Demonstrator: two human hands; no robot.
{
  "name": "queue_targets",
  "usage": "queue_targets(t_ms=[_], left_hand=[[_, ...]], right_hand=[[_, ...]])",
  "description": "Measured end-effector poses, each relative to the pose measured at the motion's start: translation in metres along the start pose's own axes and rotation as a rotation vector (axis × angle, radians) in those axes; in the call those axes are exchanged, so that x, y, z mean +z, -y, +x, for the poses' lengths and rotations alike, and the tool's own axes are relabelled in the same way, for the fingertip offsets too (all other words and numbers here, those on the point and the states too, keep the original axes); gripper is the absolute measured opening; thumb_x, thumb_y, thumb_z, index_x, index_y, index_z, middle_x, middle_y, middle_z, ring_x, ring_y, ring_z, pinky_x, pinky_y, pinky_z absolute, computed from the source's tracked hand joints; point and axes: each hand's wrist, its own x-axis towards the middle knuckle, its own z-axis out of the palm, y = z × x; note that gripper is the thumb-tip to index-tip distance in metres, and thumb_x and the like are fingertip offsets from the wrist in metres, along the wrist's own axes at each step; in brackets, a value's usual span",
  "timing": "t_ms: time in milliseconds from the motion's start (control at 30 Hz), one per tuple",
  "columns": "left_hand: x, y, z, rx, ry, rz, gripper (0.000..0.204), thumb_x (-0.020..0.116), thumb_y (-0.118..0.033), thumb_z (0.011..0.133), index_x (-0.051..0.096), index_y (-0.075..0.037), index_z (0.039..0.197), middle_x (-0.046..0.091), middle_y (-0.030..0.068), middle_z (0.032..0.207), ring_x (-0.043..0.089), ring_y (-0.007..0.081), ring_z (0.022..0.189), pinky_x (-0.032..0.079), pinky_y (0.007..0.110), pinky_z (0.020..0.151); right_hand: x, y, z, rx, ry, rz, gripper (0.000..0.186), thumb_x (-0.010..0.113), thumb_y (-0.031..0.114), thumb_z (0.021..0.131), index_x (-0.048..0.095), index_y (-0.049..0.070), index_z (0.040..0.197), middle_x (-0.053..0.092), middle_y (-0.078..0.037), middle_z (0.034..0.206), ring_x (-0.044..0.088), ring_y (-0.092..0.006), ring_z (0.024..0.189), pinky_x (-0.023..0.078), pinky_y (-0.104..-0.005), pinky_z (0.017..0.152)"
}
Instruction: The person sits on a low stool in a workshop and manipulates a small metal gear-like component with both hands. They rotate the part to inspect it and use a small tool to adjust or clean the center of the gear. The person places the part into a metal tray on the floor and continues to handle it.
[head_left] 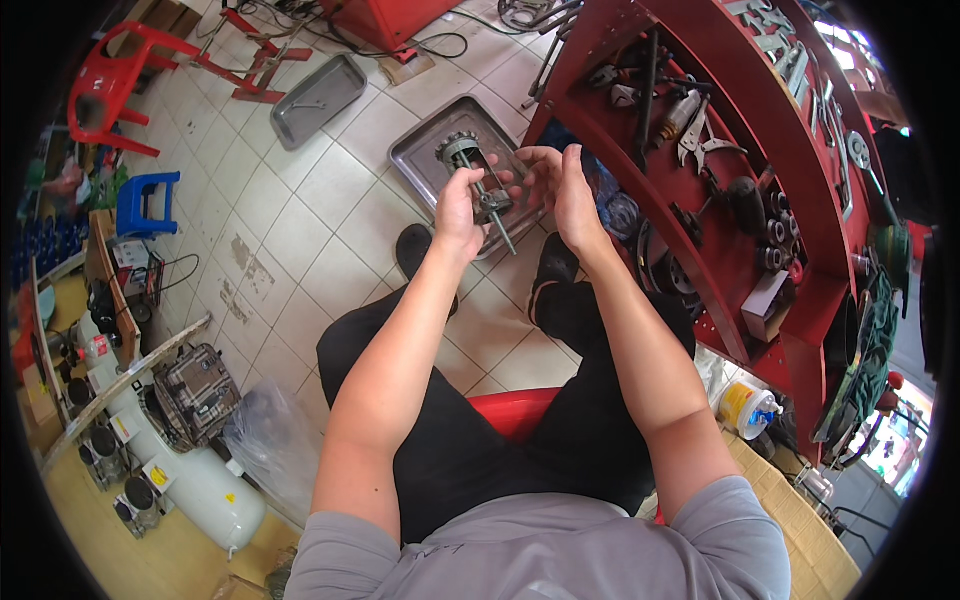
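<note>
My left hand (460,218) is closed around a metal mechanical part (462,152) with a toothed round end and a long thin rod running lengthwise through it. The part is tilted, its toothed end pointing away from me and the rod's tip sticking out on my side. To its right, my right hand (574,205) is open, thumb up and fingers stretched toward the part. Whether those fingertips touch it I cannot tell. Below both hands a grey metal tray (412,152) lies on the tiled floor, partly hidden by them.
A red tool rack (690,215) with pliers, sockets and wrenches stands close on my right. Another metal tray (330,95) lies farther off, near a red chair (108,85) and a blue stool (148,205). A white tank (205,490) is at lower left.
</note>
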Motion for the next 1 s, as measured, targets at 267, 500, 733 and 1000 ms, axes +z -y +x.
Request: queue_targets(t_ms=[267,500,733,1000], left_hand=[[-0.004,-0.008,0.003,0.018,-0.024,-0.009,0.036,0.049,-0.023,0.091,0.057,-0.009,0.123,0.066,0.0066,0.101,0.067,0.0229,0.088,0.055,0.041,0.076],[0.006,-0.048,-0.004,0.161,-0.075,0.276,0.038,0.049,-0.016,0.09,0.056,0.0,0.124,0.067,0.0132,0.102,0.07,0.0247,0.082,0.057,0.036,0.071],[0.008,-0.079,-0.002,0.233,-0.075,0.373,0.038,0.051,-0.014,0.088,0.059,0.002,0.121,0.069,0.0136,0.092,0.07,0.022,0.074,0.056,0.031,0.07],[0.006,-0.085,-0.003,0.042,-0.188,0.1,0.038,0.052,-0.017,0.089,0.055,0.002,0.121,0.066,0.0147,0.096,0.069,0.0238,0.079,0.056,0.035,0.072]], right_hand=[[-0.002,-0.001,0.002,-0.002,-0.023,0.061,0.076,0.018,0.06,0.104,0.065,0.0,0.113,0.052,-0.002,0.077,0.048,-0.0124,0.067,0.041,-0.0287,0.065],[-0.013,-0.094,0.024,0.063,0.086,-0.667,0.043,0.054,0.043,0.096,0.067,0.005,0.112,0.069,-0.018,0.096,0.068,-0.0318,0.089,0.051,-0.0402,0.079],[0.019,-0.19,0.051,0.219,0.371,-1.125,0.023,0.058,0.024,0.089,0.07,0.01,0.103,0.071,-0.016,0.104,0.066,-0.0364,0.102,0.048,-0.0474,0.089],[0.05,-0.348,0.063,0.248,0.405,-1.394,0.021,0.054,0.018,0.088,0.068,0.009,0.101,0.071,-0.014,0.102,0.067,-0.033,0.098,0.04,-0.0549,0.092]])
